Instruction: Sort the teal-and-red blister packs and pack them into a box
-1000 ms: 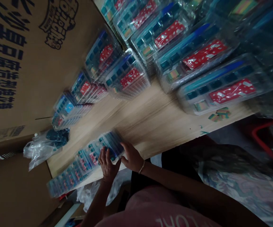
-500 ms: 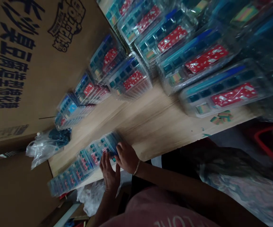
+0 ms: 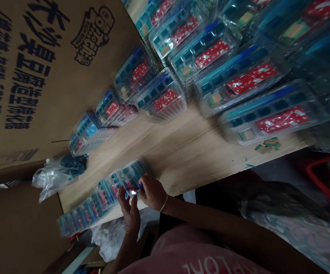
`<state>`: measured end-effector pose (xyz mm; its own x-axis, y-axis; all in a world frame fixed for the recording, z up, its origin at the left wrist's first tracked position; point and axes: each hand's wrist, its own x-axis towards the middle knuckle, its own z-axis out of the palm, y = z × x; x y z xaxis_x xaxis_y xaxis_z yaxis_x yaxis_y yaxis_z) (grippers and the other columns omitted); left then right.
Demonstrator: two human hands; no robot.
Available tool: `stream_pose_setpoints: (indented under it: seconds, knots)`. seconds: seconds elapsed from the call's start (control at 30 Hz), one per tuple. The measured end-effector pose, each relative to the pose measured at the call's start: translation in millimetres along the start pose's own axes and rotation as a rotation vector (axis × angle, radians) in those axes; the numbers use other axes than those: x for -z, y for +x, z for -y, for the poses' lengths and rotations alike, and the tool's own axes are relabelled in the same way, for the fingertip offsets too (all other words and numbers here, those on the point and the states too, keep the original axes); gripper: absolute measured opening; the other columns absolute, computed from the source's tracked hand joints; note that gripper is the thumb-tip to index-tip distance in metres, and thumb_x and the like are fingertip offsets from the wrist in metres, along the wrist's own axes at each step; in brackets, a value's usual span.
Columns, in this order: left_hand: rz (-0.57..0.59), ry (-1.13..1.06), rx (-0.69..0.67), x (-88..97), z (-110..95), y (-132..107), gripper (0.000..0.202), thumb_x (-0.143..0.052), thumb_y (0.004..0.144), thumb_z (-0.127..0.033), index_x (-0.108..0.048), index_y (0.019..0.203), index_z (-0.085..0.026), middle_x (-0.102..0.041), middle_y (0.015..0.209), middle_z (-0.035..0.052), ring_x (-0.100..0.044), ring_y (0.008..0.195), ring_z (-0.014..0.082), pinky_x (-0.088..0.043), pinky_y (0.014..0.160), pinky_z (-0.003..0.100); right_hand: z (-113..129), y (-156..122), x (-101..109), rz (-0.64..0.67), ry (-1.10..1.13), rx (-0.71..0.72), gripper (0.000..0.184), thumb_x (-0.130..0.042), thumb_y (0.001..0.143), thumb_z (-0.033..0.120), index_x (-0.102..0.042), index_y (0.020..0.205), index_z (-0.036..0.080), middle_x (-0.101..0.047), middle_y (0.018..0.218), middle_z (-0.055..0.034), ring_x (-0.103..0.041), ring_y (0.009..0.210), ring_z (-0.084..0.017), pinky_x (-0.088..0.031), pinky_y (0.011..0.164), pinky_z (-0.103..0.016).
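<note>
A row of clear plastic packs with teal and red contents lies along the near edge of a wooden table. My left hand is at the right end of that row with its fingers stretched up against the packs. My right hand curls its fingers over the end pack and grips it. A thin bracelet sits on my right wrist.
Tall stacks of similar packs fill the far side and right of the table. A large printed cardboard box stands at the left. A crumpled plastic bag lies at the table's left end. Small coloured pieces lie near the right edge.
Both hands have shifted a little left along the row of packs. My left hand has risen closer to the packs and my right fingers have closed further over the end pack.
</note>
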<state>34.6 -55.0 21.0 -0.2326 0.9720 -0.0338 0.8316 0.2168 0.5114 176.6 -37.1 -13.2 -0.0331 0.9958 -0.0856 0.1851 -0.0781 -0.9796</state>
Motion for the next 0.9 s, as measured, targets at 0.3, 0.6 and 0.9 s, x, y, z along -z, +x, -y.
stream_pose_setpoints:
  seconds: [0.3, 0.6, 0.9]
  knots:
    - [0.042, 0.065, -0.025, 2.2, 0, -5, 0.047, -0.058, 0.078, -0.041, -0.052, 0.121, -0.026, -0.048, 0.134, 0.0122, -0.047, 0.123, 0.0286, -0.045, 0.094, 0.045, -4, 6, -4, 0.031, 0.118, -0.155, 0.033, -0.060, 0.074, 0.017, -0.054, 0.106, 0.018, -0.062, 0.092, -0.0062, -0.060, 0.084, -0.020, -0.050, 0.078, -0.032]
    - [0.059, -0.039, 0.024, 3.5, 6, 2, 0.040, -0.056, 0.077, -0.035, -0.057, 0.114, -0.022, -0.057, 0.123, 0.0112, -0.054, 0.115, 0.0252, -0.050, 0.085, 0.036, 18, 5, -9, 0.079, 0.077, -0.071, 0.043, -0.056, 0.077, 0.016, -0.048, 0.118, 0.012, -0.060, 0.109, -0.0154, -0.058, 0.101, -0.026, -0.049, 0.087, -0.039]
    - [-0.029, 0.155, -0.312, 0.7, -17, 9, 0.037, -0.044, 0.090, -0.039, -0.053, 0.120, -0.019, -0.054, 0.126, 0.0135, -0.050, 0.119, 0.0258, -0.042, 0.096, 0.043, -46, -5, 45, -0.179, 0.369, -0.097, 0.048, -0.051, 0.078, 0.022, -0.041, 0.125, 0.019, -0.065, 0.096, -0.0053, -0.062, 0.079, -0.017, -0.051, 0.071, -0.029]
